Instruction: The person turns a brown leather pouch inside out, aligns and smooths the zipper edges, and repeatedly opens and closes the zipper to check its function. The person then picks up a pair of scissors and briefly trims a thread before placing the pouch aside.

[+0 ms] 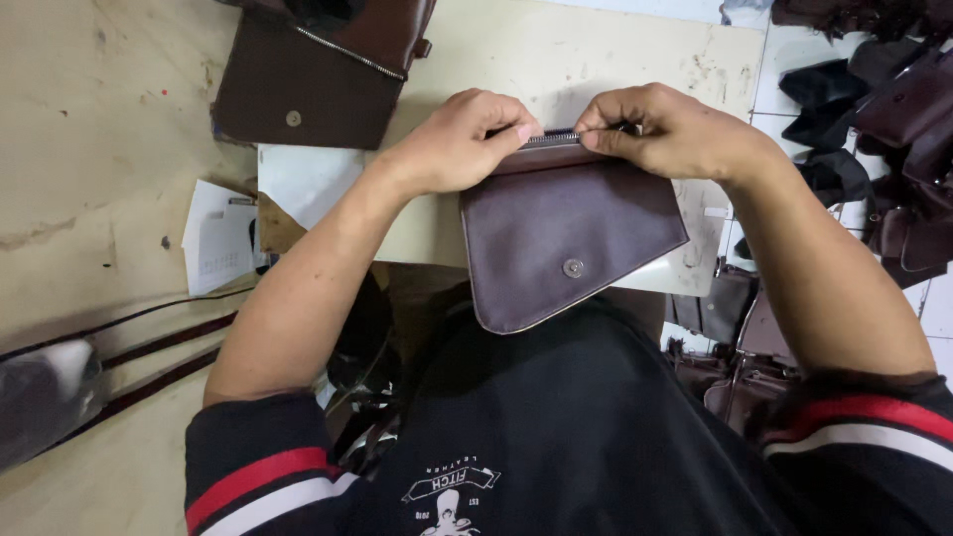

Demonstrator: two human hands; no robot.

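Leather pouch [566, 238], dark brown, lying at the bench [596, 50] edge over my lap. My left hand [457, 139] and right hand [675, 129] pinch its zipper [552, 139] edge, fingers closed. Soft, light and floppy by my judgement; best held along the stiffer zipped seam.

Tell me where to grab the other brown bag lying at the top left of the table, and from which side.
Take the second brown bag by its flap's lower edge near the snap, coming from the near side. It lies flat, that edge faces the person and is unobstructed; the far part runs out of view. Both the left hand and right hand are busy.
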